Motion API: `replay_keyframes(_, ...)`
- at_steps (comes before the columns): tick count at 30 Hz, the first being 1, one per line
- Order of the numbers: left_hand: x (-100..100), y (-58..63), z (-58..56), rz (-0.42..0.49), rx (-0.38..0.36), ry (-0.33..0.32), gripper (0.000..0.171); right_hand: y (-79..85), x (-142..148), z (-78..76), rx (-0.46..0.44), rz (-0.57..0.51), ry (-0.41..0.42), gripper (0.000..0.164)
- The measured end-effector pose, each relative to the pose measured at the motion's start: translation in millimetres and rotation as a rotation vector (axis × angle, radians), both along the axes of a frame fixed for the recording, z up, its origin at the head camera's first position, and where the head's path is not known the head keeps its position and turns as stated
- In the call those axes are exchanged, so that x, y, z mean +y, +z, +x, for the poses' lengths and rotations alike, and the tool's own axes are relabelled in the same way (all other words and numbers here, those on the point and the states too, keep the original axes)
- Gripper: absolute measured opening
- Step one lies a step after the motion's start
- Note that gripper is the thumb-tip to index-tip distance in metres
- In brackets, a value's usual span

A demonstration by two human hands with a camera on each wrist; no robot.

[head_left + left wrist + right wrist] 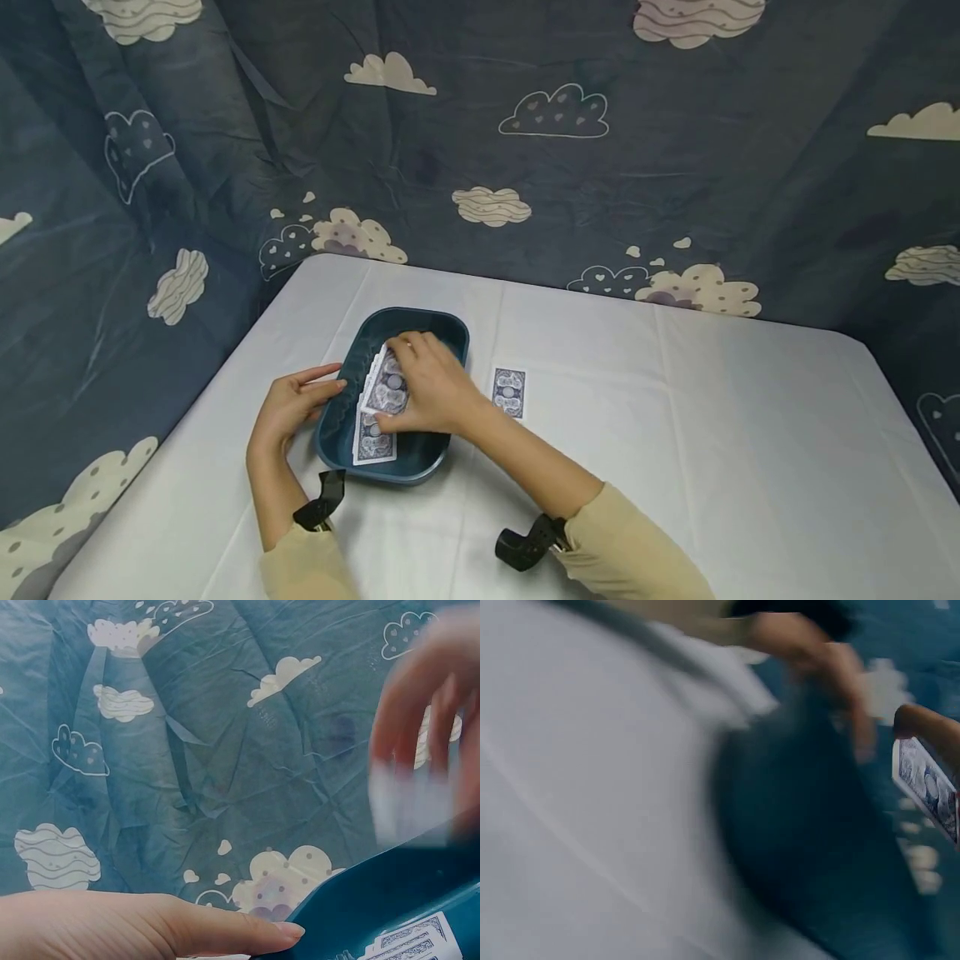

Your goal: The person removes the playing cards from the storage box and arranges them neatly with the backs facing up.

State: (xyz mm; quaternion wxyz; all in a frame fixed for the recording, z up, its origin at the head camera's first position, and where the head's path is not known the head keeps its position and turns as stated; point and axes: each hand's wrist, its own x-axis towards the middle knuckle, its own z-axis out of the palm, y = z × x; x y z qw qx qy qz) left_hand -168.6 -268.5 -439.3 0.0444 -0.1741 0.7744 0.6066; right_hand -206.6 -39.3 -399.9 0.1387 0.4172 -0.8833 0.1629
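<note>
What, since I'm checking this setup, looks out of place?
One card lies alone on the table, right of the tray; it looks stray, since the other visible cards are in the tray or the right hand.

Tray [422, 457] on tbl [615, 400], L side; cards [375, 447] inside; separate card [509, 392], poss. stack, R of tray; curtain [450, 150] behind.

Two Hands Close Together

The left arm [273, 496] reaches forward. The left hand [296, 404] bends at the wrist and points right, its fingers [321, 370] mostly straight. The right arm [532, 462] slants across to the left. The right hand [429, 385] has its back facing up. Its thumb [395, 423] sits apart from its bent fingers, in a pinch.
</note>
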Motion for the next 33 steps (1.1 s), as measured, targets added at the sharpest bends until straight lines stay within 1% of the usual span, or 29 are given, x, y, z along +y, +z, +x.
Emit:
replay_keyframes(1, -0.3, -0.3, -0.1, 0.004, 0.001, 0.001, 0.056, 6.6, 11.7, -3.6, 0.006, -0.06, -0.008, 0.092)
replay_keyframes(3, -1.4, -0.6, 0.0, 0.008, 0.006, -0.009, 0.056, 16.6, 40.3, -11.4, 0.016, -0.143, -0.03, 0.091)
replay_keyframes(5, -1.0, -1.1, -0.7, 0.025, 0.004, -0.011, 0.058, 19.9, 75.4, -19.8, 0.009, -0.167, -0.069, 0.09)
replay_keyframes(7, -2.5, -2.1, -0.8, 0.037, 0.006, -0.021, 0.058, 15.8, 109.4, -27.6, -0.018, -0.129, -0.121, 0.09)
replay_keyframes(9, -5.0, -3.3, -0.8, 0.038, 0.014, -0.029, 0.059, 6.4, 137.7, -33.3, -0.062, -0.056, -0.167, 0.09)
replay_keyframes(10, -5.7, -3.8, -0.8, 0.044, 0.021, -0.022, 0.059, 0.3, 148.9, -35.1, -0.088, -0.015, -0.186, 0.09)
replay_keyframes(11, -6.6, -3.1, -0.4, 0.034, 0.029, -0.034, 0.059, -6.2, 158.0, -36.4, -0.114, 0.024, -0.2, 0.091)
replay_keyframes(12, -6.5, -2.8, -0.2, 0.033, 0.029, -0.024, 0.059, -12.9, 165.2, -37.3, -0.139, 0.062, -0.207, 0.091)
replay_keyframes(13, -6.3, -1.7, 0.1, 0.017, 0.031, -0.029, 0.06, -19.6, 170.8, -37.8, -0.163, 0.095, -0.21, 0.09)
replay_keyframes(14, -5.3, -1.7, 0.2, 0.019, 0.025, -0.013, 0.06, -26.2, 175.0, -38.3, -0.185, 0.128, -0.211, 0.09)
replay_keyframes(16, -2.7, -0.8, 0.7, 0.005, 0.013, -0.007, 0.06, -37.5, 180.6, -38.6, -0.221, 0.185, -0.212, 0.09)
replay_keyframes(17, -1.5, -0.5, 0.9, -0.012, 0.003, -0.013, 0.061, -41.9, 182.5, -38.6, -0.236, 0.209, -0.212, 0.09)
replay_keyframes(19, 0.0, -2.6, 0.8, -0.015, -0.007, -0.005, 0.06, -48.4, 184.7, -39.0, -0.263, 0.246, -0.21, 0.089)
replay_keyframes(20, 0.1, -3.8, 0.8, -0.004, -0.013, 0.006, 0.059, -50.2, 185.1, -39.4, -0.276, 0.256, -0.205, 0.089)
replay_keyframes(21, -0.7, -4.6, 0.8, -0.014, -0.006, -0.009, 0.059, -51.5, 185.6, -39.9, -0.287, 0.259, -0.197, 0.089)
replay_keyframes(25, -3.3, -7.9, -0.6, 0.007, 0.014, 0.001, 0.059, -52.3, 186.5, -42.2, -0.319, 0.244, -0.15, 0.087)
replay_keyframes(27, -3.9, -7.7, -0.9, -0.003, 0.025, -0.014, 0.059, -52.2, 186.9, -42.8, -0.326, 0.234, -0.134, 0.086)
replay_keyframes(28, -3.8, -7.9, -1.1, 0.007, 0.022, -0.005, 0.059, -52.0, 187.0, -42.5, -0.331, 0.228, -0.131, 0.086)
replay_keyframes(31, -4.2, -6.5, -0.4, 0.007, 0.025, -0.023, 0.058, -52.3, 187.9, -42.0, -0.347, 0.212, -0.124, 0.086)
replay_keyframes(33, -3.6, -5.3, 0.1, 0.002, 0.019, -0.024, 0.057, -53.0, 188.5, -42.1, -0.343, 0.205, -0.118, 0.085)
